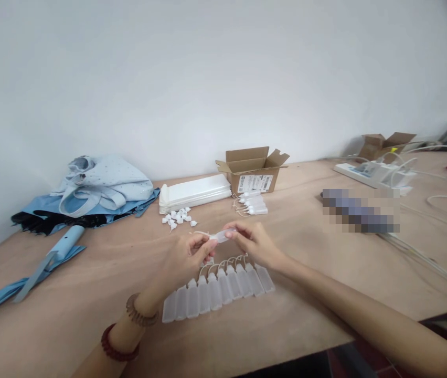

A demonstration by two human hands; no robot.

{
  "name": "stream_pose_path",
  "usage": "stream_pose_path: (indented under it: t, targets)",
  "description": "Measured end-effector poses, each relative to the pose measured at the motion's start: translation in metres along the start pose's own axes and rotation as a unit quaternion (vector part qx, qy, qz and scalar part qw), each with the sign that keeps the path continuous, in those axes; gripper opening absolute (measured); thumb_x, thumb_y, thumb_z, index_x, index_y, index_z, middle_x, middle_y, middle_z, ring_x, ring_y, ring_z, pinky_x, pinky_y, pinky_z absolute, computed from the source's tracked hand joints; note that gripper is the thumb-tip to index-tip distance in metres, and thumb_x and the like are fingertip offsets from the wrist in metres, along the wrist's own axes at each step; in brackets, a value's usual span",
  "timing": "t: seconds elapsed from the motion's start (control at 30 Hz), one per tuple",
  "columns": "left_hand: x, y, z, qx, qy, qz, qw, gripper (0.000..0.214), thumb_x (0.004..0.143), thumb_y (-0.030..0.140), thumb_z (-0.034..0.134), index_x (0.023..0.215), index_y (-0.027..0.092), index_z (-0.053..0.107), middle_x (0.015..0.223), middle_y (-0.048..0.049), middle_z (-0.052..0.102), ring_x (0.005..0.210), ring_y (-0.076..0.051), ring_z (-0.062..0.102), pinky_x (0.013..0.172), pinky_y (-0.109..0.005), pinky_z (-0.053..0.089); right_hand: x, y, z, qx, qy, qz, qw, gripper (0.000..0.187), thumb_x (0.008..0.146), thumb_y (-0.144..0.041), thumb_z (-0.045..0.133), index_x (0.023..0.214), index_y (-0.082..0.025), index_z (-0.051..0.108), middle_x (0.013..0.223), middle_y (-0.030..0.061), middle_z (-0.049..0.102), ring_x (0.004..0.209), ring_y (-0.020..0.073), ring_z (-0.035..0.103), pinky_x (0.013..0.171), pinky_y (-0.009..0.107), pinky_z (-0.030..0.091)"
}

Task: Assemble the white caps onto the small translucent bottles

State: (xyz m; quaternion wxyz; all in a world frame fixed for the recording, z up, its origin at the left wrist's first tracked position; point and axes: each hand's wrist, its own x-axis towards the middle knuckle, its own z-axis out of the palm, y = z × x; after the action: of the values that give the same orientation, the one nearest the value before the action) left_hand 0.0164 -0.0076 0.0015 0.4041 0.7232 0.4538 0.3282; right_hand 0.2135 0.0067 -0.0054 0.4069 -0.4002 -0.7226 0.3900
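Between my two hands is a small translucent plastic bottle [222, 236], raised a little over the table and lying nearly sideways. My left hand [198, 251] pinches its neck end, where a thin white tube or cord sticks out to the left. The fingers of my right hand [249, 240] are closed on its other end. Just below, a row of several similar bottles [215, 291] lies side by side on the table, most with curved white cords at their tops. Small white caps [177, 218] with thin tips lie in a loose pile beyond my left hand.
Behind stand an open cardboard box [255, 170] and a stack of white flat packets [195, 193]. More bottles with cords [253, 203] lie before the box. A blue umbrella [66, 244] and a pale cloth bag [101, 181] are left; a power strip [373, 176] with cables is right.
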Motion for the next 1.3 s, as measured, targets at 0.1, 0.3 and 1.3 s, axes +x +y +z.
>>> stream_pose_path:
  t: [0.1, 0.3, 1.3]
  targets:
    - [-0.002, 0.004, 0.001, 0.086, 0.007, 0.044, 0.995, 0.032, 0.089, 0.038, 0.047, 0.068, 0.017, 0.059, 0.063, 0.0002, 0.057, 0.059, -0.013, 0.052, 0.057, -0.024, 0.039, 0.002, 0.003, 0.003, 0.091, -0.017, 0.085, 0.992, 0.038, 0.083, -0.054, 0.053, 0.072, -0.017, 0.056, 0.047, -0.0067, 0.038, 0.040, 0.0081, 0.036, 0.039, 0.021, 0.029]
    - [0.000, 0.006, 0.003, 0.255, 0.044, 0.135, 0.957, 0.027, 0.091, 0.028, 0.044, 0.068, 0.019, 0.055, 0.060, 0.0013, 0.053, 0.055, -0.013, 0.047, 0.056, -0.025, 0.031, 0.007, 0.003, -0.001, 0.281, -0.080, 0.243, 0.925, 0.049, 0.069, -0.059, 0.068, 0.063, -0.019, 0.039, 0.051, -0.0103, 0.029, 0.039, 0.0025, 0.016, 0.033, 0.018, 0.013]
    - [0.037, -0.068, -0.043, 0.285, 0.071, 0.098, 0.951, 0.038, 0.087, 0.020, 0.035, 0.106, 0.015, 0.067, 0.124, -0.0132, 0.060, 0.117, -0.024, 0.054, 0.103, -0.044, 0.039, 0.062, 0.104, -0.091, -0.291, 0.217, -0.054, 0.930, 0.034, 0.087, -0.026, 0.045, 0.111, -0.015, 0.066, 0.108, 0.0149, 0.066, 0.098, 0.0284, 0.057, 0.087, 0.046, 0.043]
